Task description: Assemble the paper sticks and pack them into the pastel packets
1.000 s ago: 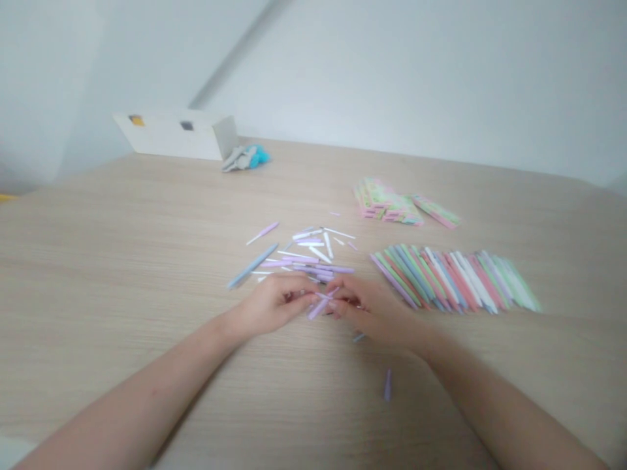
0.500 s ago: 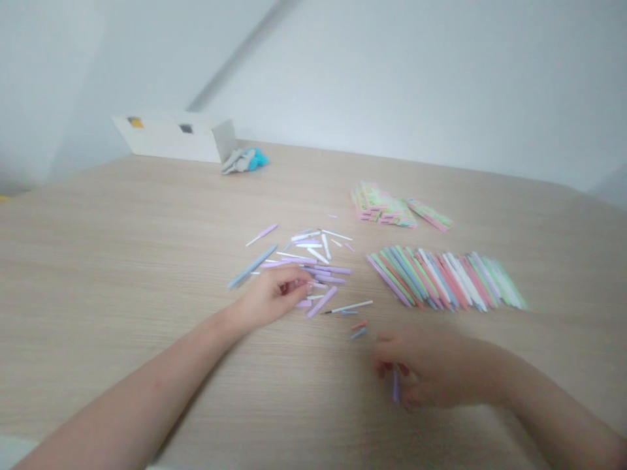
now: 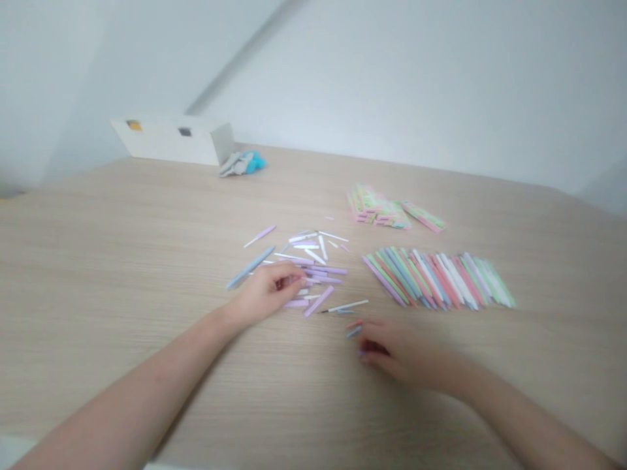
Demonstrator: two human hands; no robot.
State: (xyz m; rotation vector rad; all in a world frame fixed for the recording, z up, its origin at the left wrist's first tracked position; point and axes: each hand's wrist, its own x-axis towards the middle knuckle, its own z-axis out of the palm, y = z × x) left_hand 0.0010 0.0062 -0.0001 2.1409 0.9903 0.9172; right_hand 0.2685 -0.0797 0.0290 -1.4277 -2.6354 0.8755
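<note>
Over a loose pile of purple and white pen parts [image 3: 318, 269], my left hand [image 3: 268, 288] is closed, thumb and finger pinched together. What lies in that pinch is blurred among the parts beneath. My right hand [image 3: 399, 352] is closed just above the table, with the tip of a small purple pen part [image 3: 362, 353] showing at its fingertips. Beside those fingers lie a small red piece [image 3: 354, 324] and a small blue piece [image 3: 353, 332]. A white pen refill [image 3: 344, 306] with a dark tip rests between the hands. Left of the pile is a blue pen barrel [image 3: 251, 267].
A slanted row of pastel pens [image 3: 438, 279] lies at the right. Behind it are stacked green-and-pink packets [image 3: 377, 207] and a single packet [image 3: 424, 217]. A white box-like holder [image 3: 169, 143] and grey-and-blue gloves [image 3: 242, 163] stand at the back left, near the wall.
My right hand has moved left and slightly up, bringing the purple part close to the small red and blue pieces. My left hand stays nearly where it was over the pile.
</note>
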